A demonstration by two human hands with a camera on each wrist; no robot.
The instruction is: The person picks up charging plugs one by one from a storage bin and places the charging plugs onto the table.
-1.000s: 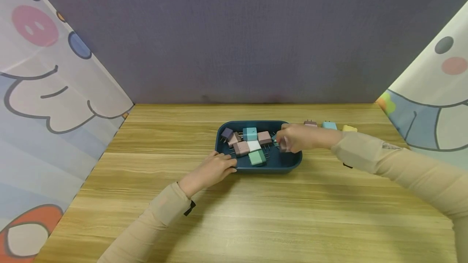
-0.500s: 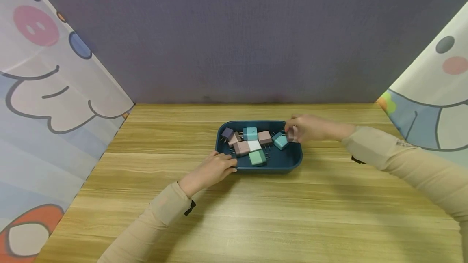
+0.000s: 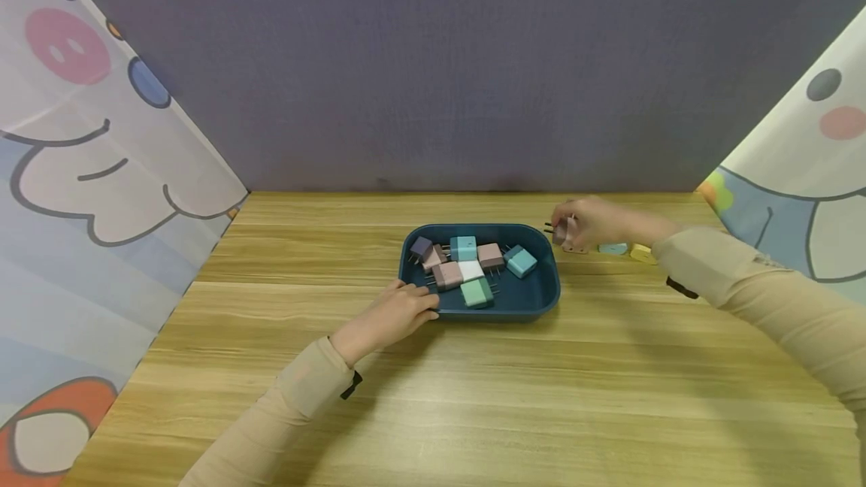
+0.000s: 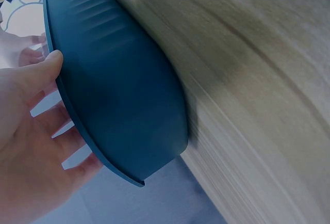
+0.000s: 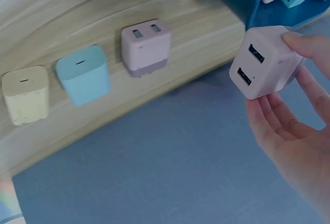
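Note:
My right hand (image 3: 595, 218) pinches a pink two-port USB wall charger (image 5: 263, 61) between thumb and fingers, prongs pointing left in the head view. It is just beyond the right end of a dark blue tray (image 3: 501, 316). My left hand (image 3: 399, 310) grips the tray's near left rim, thumb on the outer wall (image 4: 113, 90) and fingers over the edge. Inside the tray lie several chargers, among them a teal one (image 3: 520, 261), a green one (image 3: 476, 292) and a dark purple one (image 3: 421, 248).
Right of the tray a row of chargers stands on the wooden table (image 3: 514, 397): a pink one (image 5: 147, 48), a light blue one (image 5: 83, 74) and a yellow one (image 5: 26, 95). A grey panel (image 3: 433, 74) rises behind the table.
My right hand has lifted the pink charger out of the tray's right end and carried it right and back past the rim. My left hand has stayed on the tray.

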